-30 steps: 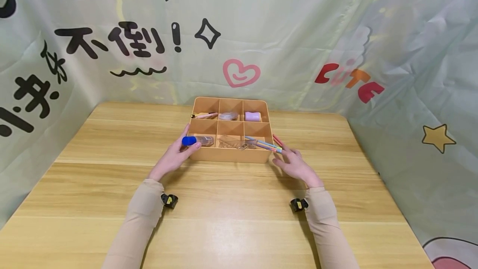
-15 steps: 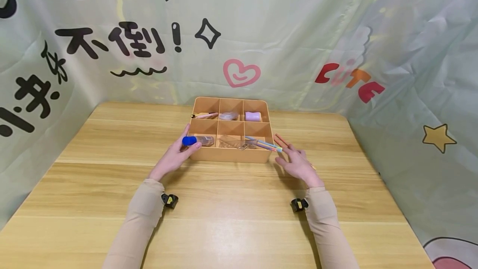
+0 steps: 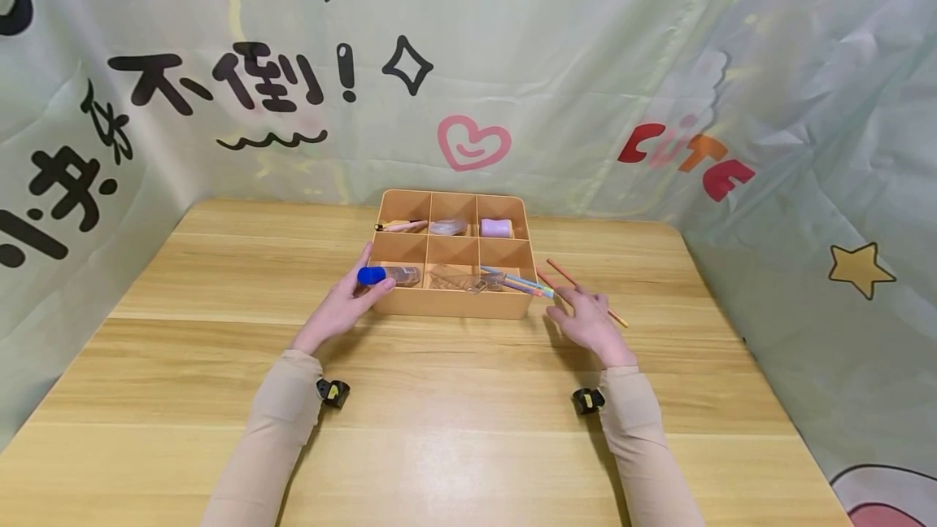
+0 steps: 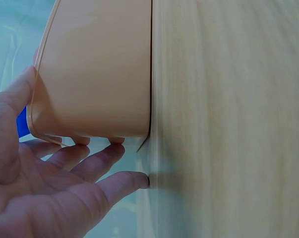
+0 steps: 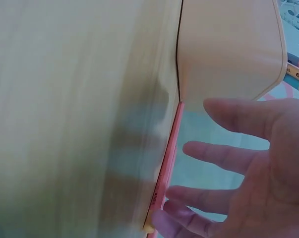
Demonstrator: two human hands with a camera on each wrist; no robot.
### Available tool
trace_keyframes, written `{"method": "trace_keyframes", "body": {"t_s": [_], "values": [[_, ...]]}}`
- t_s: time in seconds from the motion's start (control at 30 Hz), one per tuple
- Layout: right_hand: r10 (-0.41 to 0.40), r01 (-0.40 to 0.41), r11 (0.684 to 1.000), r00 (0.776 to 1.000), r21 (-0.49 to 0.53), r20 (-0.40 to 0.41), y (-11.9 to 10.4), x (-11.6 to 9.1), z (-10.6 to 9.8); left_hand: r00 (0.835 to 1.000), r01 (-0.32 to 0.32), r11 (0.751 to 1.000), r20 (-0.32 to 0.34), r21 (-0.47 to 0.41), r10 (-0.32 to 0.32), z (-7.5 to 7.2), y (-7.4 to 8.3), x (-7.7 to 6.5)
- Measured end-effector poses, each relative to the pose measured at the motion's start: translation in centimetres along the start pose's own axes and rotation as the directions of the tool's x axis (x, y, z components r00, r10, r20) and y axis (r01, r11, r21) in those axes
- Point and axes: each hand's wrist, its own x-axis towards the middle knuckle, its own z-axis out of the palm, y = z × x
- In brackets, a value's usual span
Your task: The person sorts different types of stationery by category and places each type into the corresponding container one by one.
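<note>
A tan six-compartment organizer box (image 3: 452, 304) stands at the back of the table. My left hand (image 3: 342, 299) grips its front left corner, thumb at the rim and fingertips against the left side wall in the left wrist view. Beside that thumb, a blue-capped clear bottle (image 3: 388, 276) lies across the front left compartment. Two slim red pencils (image 3: 562, 272) lie on the table right of the box. My right hand (image 3: 586, 320) is over them with fingers spread; in the right wrist view its lower fingertips are right at a red pencil (image 5: 164, 173).
Coloured pens (image 3: 520, 283) and a clear ruler-like piece (image 3: 461, 279) lie in the front compartments, the pens poking over the rim. Behind are a purple roll (image 3: 496, 228), a clear lilac item (image 3: 447, 227) and pencils (image 3: 403, 227). A printed cloth (image 3: 586, 80) hangs behind the table.
My right hand has shifted slightly right, away from the box. The red pencils have moved right with it and spread apart, one end now showing past the hand. My left hand stays put.
</note>
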Motion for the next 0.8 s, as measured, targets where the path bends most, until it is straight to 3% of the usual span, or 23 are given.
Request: {"method": "trace_keyframes", "body": {"t_s": [0.17, 0.5, 0.8], "values": [[0.049, -0.049, 0.999, 0.999, -0.014, -0.024, 0.28, -0.10, -0.13, 1.000, 0.000, 1.000, 0.001, -0.006, 0.000, -0.01, 0.04, 0.04], [0.000, 0.000, 0.999, 1.000, -0.036, 0.007, 0.37, 0.06, -0.18, 1.000, -0.003, 1.000, 0.001, -0.011, 0.003, -0.06, 0.01, 0.05], [0.006, -0.008, 0.999, 0.999, -0.040, -0.039, 0.45, 0.03, -0.11, 1.000, -0.005, 1.000, 0.005, -0.003, 0.005, 0.04, -0.24, 0.04]]}}
